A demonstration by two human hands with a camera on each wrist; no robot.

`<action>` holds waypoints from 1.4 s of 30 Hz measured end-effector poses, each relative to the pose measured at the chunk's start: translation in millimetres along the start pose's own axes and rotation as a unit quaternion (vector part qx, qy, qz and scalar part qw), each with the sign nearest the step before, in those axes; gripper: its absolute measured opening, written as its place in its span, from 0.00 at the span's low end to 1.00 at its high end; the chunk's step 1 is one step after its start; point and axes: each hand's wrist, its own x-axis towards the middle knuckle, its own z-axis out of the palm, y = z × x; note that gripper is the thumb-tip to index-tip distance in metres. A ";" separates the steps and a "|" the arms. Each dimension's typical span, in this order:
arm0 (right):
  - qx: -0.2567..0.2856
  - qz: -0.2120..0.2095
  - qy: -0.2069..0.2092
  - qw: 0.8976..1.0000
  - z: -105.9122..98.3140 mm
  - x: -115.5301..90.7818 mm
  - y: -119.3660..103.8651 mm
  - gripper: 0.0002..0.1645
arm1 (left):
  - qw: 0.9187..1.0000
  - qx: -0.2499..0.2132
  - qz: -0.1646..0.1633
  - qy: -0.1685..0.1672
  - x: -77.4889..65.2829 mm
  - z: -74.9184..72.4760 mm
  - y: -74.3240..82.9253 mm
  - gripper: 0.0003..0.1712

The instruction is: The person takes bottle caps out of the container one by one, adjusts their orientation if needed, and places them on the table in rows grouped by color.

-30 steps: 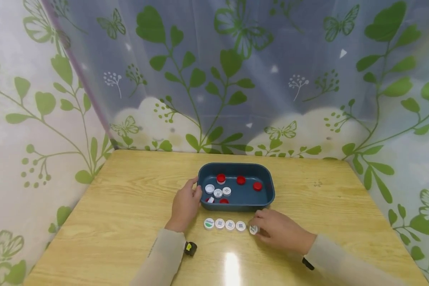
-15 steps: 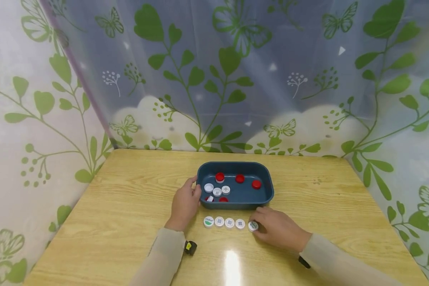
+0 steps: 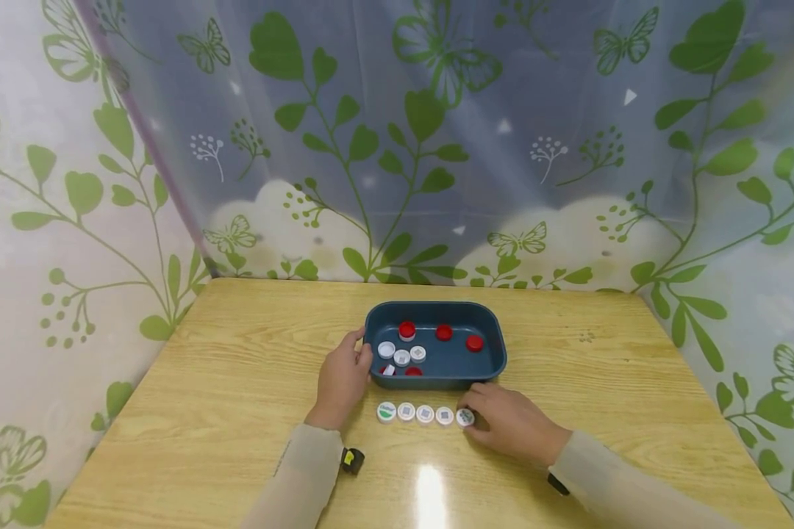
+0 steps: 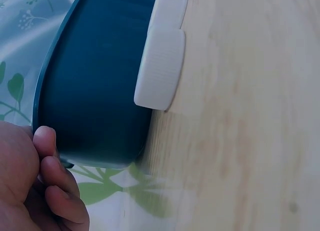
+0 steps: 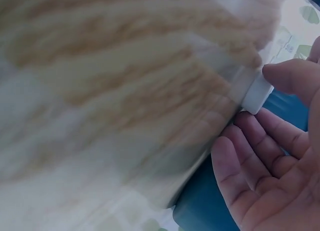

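Note:
A dark blue rounded box (image 3: 437, 382) stands on the table, with my left hand (image 3: 341, 382) holding its left end. In the left wrist view, curled fingers (image 4: 62, 186) lie at the box's rim. My right hand (image 3: 516, 425) pinches a round white bottle cap (image 3: 465, 418) between thumb and finger, at the right end of a row of white bottle caps (image 3: 426, 414) before the box. The leftmost cap (image 3: 387, 412) bears a green mark. In the right wrist view, the thumb sits on one side of the white cap (image 5: 257, 93) and fingers on the other.
Inside the box lie red bottle caps (image 3: 443, 333) and white bottle caps (image 3: 401, 358), some partly hidden by the near wall. The wooden table (image 3: 251, 353) meets a patterned curtain (image 3: 437, 220) at the back.
My right hand has slid its bottle cap left, up against the end of the row. The left hand keeps its place on the box.

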 end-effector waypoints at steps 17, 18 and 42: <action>0.003 -0.040 0.054 0.998 -45.1 25.6 -11.7 0.02 | 1.000 0.007 0.007 0.012 3.9 -6.0 0.8 0.25; -0.003 -0.042 0.061 0.997 -47.7 29.7 -10.1 0.02 | 1.000 0.006 0.007 0.013 3.9 -6.3 1.0 0.25; -0.104 -0.011 -0.031 0.994 -69.7 112.3 6.6 0.13 | 1.000 0.006 -0.003 0.016 -1.9 0.7 2.6 0.24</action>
